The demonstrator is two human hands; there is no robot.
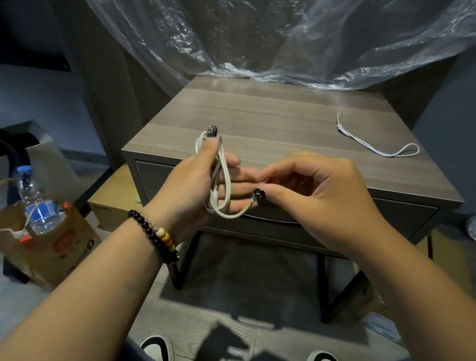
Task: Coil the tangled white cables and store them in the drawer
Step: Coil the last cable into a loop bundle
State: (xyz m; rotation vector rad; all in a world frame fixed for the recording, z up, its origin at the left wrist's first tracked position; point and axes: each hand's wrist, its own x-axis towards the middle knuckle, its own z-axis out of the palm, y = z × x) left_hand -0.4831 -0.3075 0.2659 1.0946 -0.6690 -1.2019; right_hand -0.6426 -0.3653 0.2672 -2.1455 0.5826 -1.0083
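Now left hand grips looped white cable; right hand pinches its end. Bottle label unreadable at eight o'clock of grey nightstand.

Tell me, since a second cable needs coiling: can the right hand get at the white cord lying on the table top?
Probably yes: the white cord lies alone on the table top, nothing covering it. But the right hand pinches the cable that the left hand holds.

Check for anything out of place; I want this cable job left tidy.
One white cable lies loose on the nightstand top, far right, uncoiled. The drawer is closed. The left hand holds the cable loops; the right hand pinches an end.
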